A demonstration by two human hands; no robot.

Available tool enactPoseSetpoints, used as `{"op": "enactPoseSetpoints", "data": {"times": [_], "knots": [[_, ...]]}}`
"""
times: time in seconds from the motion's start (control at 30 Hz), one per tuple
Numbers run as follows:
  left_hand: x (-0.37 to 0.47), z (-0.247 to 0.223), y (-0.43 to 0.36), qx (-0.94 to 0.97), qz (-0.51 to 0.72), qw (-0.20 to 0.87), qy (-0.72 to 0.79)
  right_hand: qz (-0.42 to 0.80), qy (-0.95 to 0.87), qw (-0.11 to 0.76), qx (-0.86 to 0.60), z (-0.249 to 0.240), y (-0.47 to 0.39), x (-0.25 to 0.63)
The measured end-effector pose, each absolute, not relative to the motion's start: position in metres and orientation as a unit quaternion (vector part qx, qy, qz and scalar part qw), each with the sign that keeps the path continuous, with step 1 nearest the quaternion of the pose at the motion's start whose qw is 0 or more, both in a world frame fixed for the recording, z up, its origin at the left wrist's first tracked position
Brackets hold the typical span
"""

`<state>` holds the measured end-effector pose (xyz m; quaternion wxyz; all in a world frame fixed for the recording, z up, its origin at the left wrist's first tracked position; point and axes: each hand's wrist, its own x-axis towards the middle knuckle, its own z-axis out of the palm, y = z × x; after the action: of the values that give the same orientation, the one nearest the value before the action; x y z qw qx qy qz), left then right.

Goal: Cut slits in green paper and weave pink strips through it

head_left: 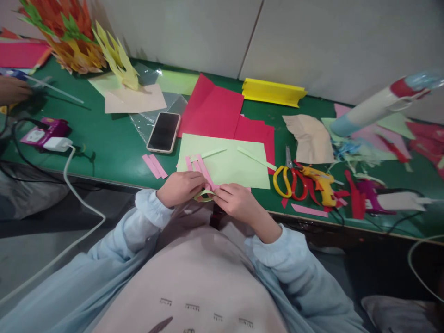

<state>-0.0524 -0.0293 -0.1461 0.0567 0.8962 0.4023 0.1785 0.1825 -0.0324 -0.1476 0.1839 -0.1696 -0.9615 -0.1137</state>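
Note:
Close to the table's front edge, my left hand (183,187) and my right hand (235,202) pinch a bent light-green paper strip (204,196) between them. Its far side is partly covered by my fingers. Just beyond my fingers, several pink paper strips (205,172) lie on a pale green sheet (229,162). Two thin green strips rest on that sheet too, the right one (255,158) reaching over its edge. More pink strips (154,166) lie to the left of my left hand.
Scissors with yellow and red handles (287,178) and a yellow glue gun (321,182) lie to the right. A phone (164,132) and red paper (215,108) are behind my hands. A purple power socket (45,133) with cables and another person's hand (14,90) are at left.

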Motion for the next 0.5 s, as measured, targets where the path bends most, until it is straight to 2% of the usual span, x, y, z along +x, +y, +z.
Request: {"op": "enactPoseSetpoints", "data": {"times": [0.37,0.5], "knots": [[-0.0503,-0.1479,-0.03,0.89,0.188,0.041,0.414,-0.097,-0.965,0.189,-0.155,-0.1497,-0.0341,0.187],[-0.0499,-0.1484,-0.0298,0.884,0.2,0.043,0.42,-0.115,-0.969,0.165,-0.145,-0.1515,-0.0349,0.1873]]}}
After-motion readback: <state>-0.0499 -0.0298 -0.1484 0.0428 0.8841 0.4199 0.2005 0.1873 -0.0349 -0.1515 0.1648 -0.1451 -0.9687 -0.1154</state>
